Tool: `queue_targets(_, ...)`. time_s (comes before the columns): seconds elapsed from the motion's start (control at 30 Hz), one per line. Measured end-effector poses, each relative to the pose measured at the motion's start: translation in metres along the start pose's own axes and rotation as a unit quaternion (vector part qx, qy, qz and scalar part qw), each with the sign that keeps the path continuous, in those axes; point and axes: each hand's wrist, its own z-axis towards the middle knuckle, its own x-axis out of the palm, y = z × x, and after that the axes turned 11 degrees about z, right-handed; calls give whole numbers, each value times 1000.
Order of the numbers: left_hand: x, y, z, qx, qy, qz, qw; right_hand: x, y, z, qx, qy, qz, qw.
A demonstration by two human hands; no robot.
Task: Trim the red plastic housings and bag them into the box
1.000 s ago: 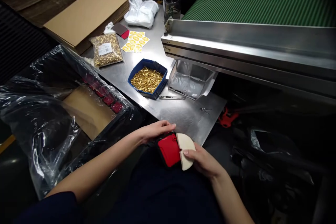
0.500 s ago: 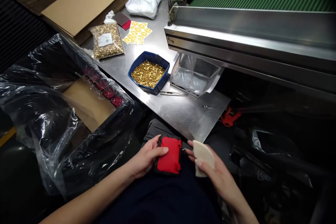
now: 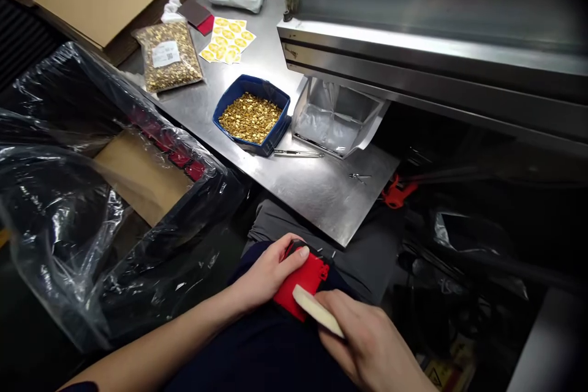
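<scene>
My left hand (image 3: 278, 269) grips a red and black plastic case (image 3: 301, 278) over my lap, its thumb pressed on the red face. Thin metal pins (image 3: 333, 255) stick out near the case's upper right corner. In my right hand (image 3: 361, 331) is a flat cream-coloured pad (image 3: 316, 311) with a curved edge, seen nearly edge-on. The pad's tip lies over the lower right part of the red face; whether it touches I cannot tell. Some of the right fingers are hidden behind the pad and the hand.
On the metal table (image 3: 321, 196) stand a blue tray (image 3: 271, 142) of small gold pieces, tweezers (image 3: 298, 154), a clear-lined bin (image 3: 331, 128) and a bag of gold pieces (image 3: 172, 76). A plastic-lined box (image 3: 151, 190) is at left; a metal conveyor frame (image 3: 413, 43) juts in at right.
My right hand has moved left and turned, bringing the cream pad over the red case. The case has tilted in my left hand. The view has shifted slightly, so the table sits higher.
</scene>
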Motion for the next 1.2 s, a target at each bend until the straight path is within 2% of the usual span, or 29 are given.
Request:
queue_targets(0.1,0,5,2,-39,-2,-19,999,8,-5,-1,20,-58,-25,998)
queue_targets(0.23,0,4,-1,-51,2,-16,999,10,-6,-7,20,7,10,1000)
queue_targets(0.37,1,-1,-3,-49,9,-9,999,9,-4,-11,57,-34,20,998)
queue_targets(0.5,2,-3,-5,-30,19,-3,999,11,-1,-14,35,6,35,999)
queue_targets(0.67,2,-2,-7,-37,19,7,999,19,2,-15,36,-57,6,998)
queue_targets(0.8,3,-2,-7,-38,10,13,999,21,5,-12,24,-55,-1,998)
queue_targets(1.07,2,0,-6,-72,0,-9,997,16,11,-9,61,-60,2,996)
queue_targets(1.2,1,1,-7,-71,-10,-3,997,14,12,-7,57,-30,16,998)
